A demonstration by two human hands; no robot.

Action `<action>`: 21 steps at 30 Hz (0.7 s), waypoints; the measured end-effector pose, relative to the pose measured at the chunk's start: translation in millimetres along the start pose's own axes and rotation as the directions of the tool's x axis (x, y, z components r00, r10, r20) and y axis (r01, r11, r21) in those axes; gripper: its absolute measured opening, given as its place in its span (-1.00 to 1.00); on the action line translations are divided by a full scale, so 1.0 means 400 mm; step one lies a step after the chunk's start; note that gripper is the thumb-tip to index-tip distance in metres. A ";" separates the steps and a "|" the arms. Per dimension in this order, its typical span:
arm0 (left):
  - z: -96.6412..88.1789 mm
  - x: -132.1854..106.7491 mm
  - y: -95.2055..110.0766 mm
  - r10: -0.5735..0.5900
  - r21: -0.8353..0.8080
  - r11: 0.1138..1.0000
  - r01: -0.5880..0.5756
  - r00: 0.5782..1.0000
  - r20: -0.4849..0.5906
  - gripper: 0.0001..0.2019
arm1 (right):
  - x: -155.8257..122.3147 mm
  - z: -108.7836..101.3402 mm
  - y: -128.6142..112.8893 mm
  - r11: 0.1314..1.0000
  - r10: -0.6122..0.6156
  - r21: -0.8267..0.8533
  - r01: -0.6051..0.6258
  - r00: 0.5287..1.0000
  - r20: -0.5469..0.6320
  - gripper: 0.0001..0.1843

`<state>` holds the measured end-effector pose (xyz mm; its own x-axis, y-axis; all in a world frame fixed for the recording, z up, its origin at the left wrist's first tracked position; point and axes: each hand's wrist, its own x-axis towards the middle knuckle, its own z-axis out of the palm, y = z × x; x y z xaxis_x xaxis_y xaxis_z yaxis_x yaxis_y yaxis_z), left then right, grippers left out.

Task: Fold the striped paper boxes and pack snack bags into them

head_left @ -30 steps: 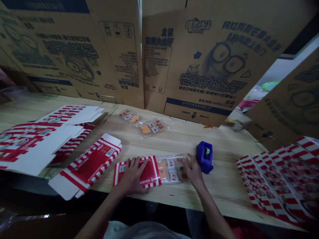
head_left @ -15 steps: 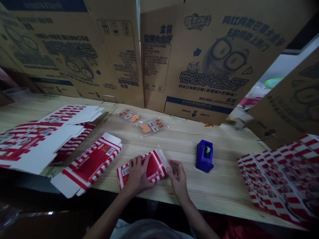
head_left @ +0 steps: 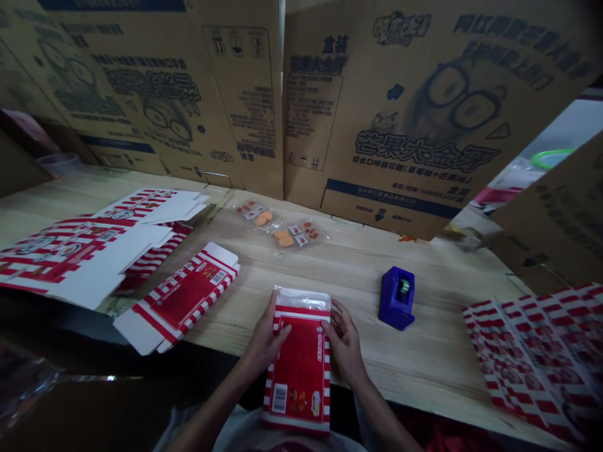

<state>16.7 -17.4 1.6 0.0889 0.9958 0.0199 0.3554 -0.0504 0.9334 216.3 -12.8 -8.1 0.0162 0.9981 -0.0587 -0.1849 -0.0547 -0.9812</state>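
Observation:
A red-and-white striped carton [head_left: 298, 370] stands tilted over the table's near edge, its open top end up and its barcode end toward me. A clear plastic packet [head_left: 301, 298] sticks out of that open end. My left hand [head_left: 265, 341] grips the carton's left side, fingers curled round it. My right hand [head_left: 345, 339] holds the right side near the top, fingertips at the packet's edge. A blue tape dispenser [head_left: 396, 305] stands just right of my right hand.
Flat striped cartons lie at left [head_left: 85, 251] and one [head_left: 181, 298] nearer me; more are stacked at right [head_left: 537, 358]. Two clear snack packets [head_left: 282, 229] lie toward the back. Big brown printed cardboard boxes [head_left: 405, 113] wall off the back of the wooden table [head_left: 348, 270].
The carton lay flat on the table beside the clear packet. The packet went into it, and both hands have turned the carton upright, open end up, at the table's edge.

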 end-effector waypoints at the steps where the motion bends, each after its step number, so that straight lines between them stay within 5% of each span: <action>1: 0.000 -0.006 -0.006 0.002 -0.038 0.999 -0.001 1.000 0.022 -0.30 | -0.010 -0.008 0.008 1.000 0.004 -0.018 -0.004 1.000 0.007 -0.40; 6: -0.016 -0.019 -0.016 0.017 -0.158 0.987 0.004 0.991 0.131 -0.43 | -0.041 -0.029 0.039 0.992 0.000 -0.126 0.004 1.000 0.028 -0.43; 11: -0.035 -0.007 -0.013 0.041 -0.241 0.970 0.017 0.972 0.232 -0.67 | -0.033 -0.030 0.020 0.960 -0.080 -0.258 0.107 0.990 0.113 -0.77; 16: -0.022 0.007 -0.006 -0.005 -0.400 0.915 0.054 0.992 0.123 -0.79 | -0.022 -0.016 -0.010 0.939 -0.170 -0.274 0.210 0.972 0.161 -0.79; 21: -0.013 0.017 -0.008 -0.123 -0.462 0.876 0.137 0.991 0.062 -0.69 | -0.022 -0.005 0.000 0.965 -0.113 -0.228 0.133 0.989 0.100 -0.80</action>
<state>11.3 -10.0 0.5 0.1018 0.9879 -0.1169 -0.1058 0.1276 0.9862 218.3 -21.8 -7.9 -0.0610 0.9956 0.0710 0.0477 0.0740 -0.9961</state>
